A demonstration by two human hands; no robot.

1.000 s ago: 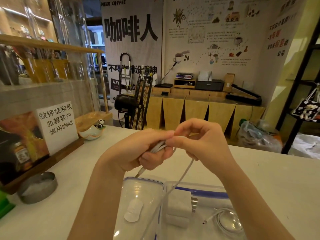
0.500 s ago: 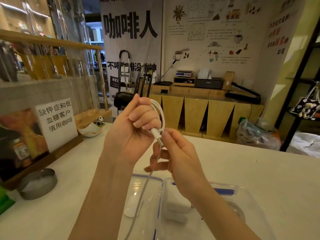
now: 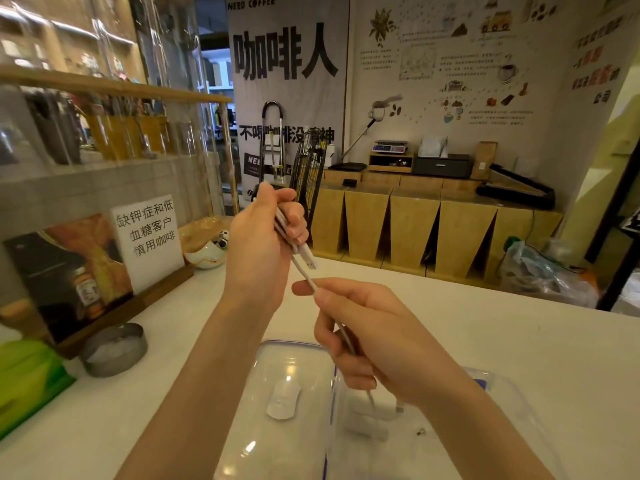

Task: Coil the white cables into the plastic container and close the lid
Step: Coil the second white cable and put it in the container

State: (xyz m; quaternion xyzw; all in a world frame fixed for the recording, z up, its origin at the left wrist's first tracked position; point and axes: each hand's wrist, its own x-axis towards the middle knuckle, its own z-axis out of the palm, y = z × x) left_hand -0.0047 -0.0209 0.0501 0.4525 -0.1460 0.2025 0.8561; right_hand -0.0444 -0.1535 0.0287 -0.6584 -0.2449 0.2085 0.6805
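My left hand (image 3: 263, 237) is raised above the white counter and grips a folded bundle of white cable (image 3: 300, 252), whose USB plug sticks out below the fingers. The cable runs down to my right hand (image 3: 367, 330), which pinches the strand and lets it pass through the fist toward the container. The clear plastic container (image 3: 512, 393) lies open under my right forearm, with a white charger block (image 3: 372, 415) inside. Its clear lid (image 3: 277, 355) with a blue seal lies flipped open to the left.
A round metal tin (image 3: 114, 348) and a green packet (image 3: 27, 379) sit at the counter's left. A wooden stand with a printed sign (image 3: 147, 237) and a small bowl (image 3: 204, 254) line the left edge. The white counter (image 3: 519, 341) extends to the right.
My left hand kept the cable bundle raised and turned it, so the plug now points down-right. My right hand slid lower along the strand, away from the left hand.
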